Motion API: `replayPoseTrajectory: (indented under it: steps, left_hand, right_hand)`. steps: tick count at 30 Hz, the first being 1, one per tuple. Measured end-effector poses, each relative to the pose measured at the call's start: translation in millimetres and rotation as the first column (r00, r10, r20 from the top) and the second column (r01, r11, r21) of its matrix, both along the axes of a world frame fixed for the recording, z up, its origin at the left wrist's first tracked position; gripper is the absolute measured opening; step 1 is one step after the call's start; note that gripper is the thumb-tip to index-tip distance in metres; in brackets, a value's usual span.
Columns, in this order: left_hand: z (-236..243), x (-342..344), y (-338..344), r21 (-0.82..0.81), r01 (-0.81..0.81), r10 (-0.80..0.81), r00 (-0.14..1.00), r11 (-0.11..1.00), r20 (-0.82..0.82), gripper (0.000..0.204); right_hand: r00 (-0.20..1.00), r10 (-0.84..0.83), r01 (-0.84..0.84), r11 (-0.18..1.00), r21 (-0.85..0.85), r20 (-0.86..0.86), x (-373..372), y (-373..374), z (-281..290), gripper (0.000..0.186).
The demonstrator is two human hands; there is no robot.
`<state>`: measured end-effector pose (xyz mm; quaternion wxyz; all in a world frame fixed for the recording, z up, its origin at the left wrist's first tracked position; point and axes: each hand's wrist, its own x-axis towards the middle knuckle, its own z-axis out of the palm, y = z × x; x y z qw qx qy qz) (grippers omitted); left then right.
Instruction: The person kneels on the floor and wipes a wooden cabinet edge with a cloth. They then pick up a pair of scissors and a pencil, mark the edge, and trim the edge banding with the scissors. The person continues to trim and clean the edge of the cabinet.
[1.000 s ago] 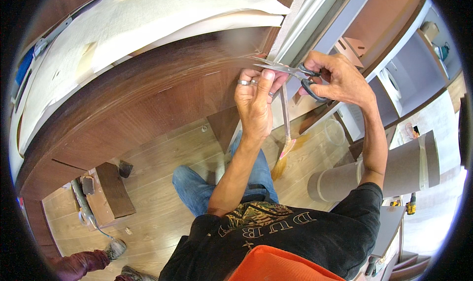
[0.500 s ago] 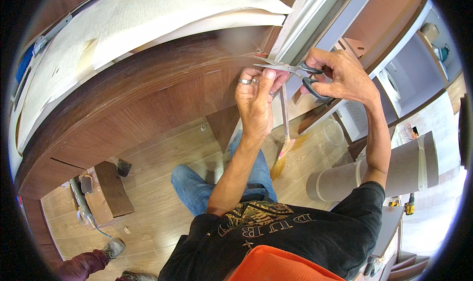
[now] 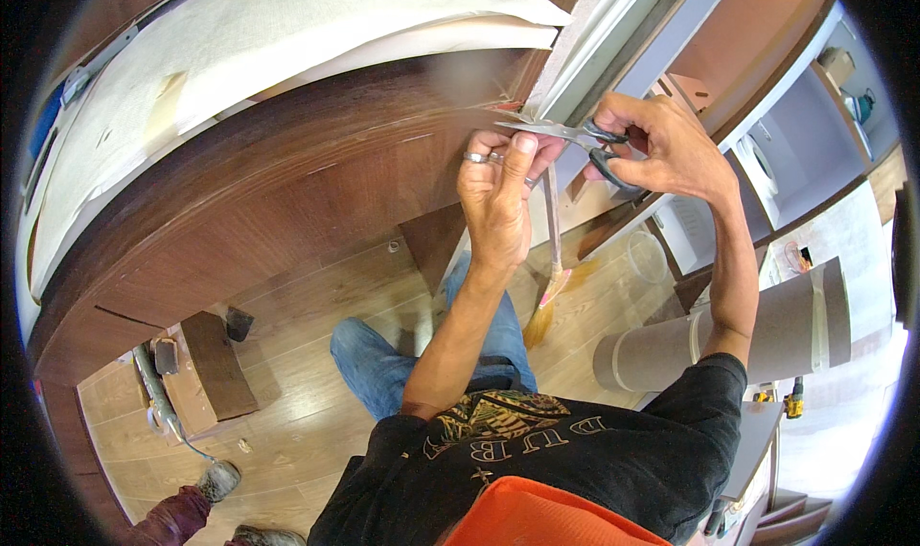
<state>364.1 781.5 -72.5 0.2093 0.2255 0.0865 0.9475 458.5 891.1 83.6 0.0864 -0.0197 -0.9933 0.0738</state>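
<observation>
My right hand (image 3: 671, 153) grips a pair of scissors (image 3: 601, 165), fingers in the black handles, with the steel blades extending left over the tip of my left thumb. My left hand (image 3: 498, 196), wearing rings, is closed in a pinch just under the blades; what it holds is too small to make out. Both hands are beside the end of a curved dark wooden panel (image 3: 230, 201), topped with layered off-white sheets (image 3: 287, 34). A pale pole (image 3: 552, 225) with a straw broom head (image 3: 543, 311) stands behind my left hand, its top hidden by that hand.
Open shelving (image 3: 795, 163) stands right, above a large taped grey roll (image 3: 767, 326) and a yellow drill (image 3: 794, 402). At lower left are a cardboard box (image 3: 220, 374), a long tube tool (image 3: 153, 388) and another person's leg (image 3: 172, 512) and shoe (image 3: 218, 481). My knees are below the panel.
My right hand has shifted very slightly up and right since a second ago, still on the scissors. My left hand stays almost where it was.
</observation>
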Motion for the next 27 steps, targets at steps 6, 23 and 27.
replayPoseTrajectory:
  steps: [6,23,27]
  left_hand:
    - [-3.3,-1.4,2.1,0.013,0.006,-0.005,1.000,1.000,-0.014,0.010]
    - [-2.2,-1.2,0.8,0.014,0.001,-0.001,1.000,1.000,-0.017,0.008]
    - [-2.8,-0.8,1.4,0.031,-0.003,0.004,1.000,1.000,-0.023,0.009]
  right_hand:
    - [1.000,-0.013,0.013,1.000,-0.026,0.009,-4.4,-4.1,1.2,0.042]
    - [1.000,-0.030,0.030,0.999,-0.030,0.009,-3.7,-5.6,-1.0,0.040]
    - [1.000,0.011,-0.013,0.996,-0.089,-0.018,-6.4,-3.3,-5.6,0.041]
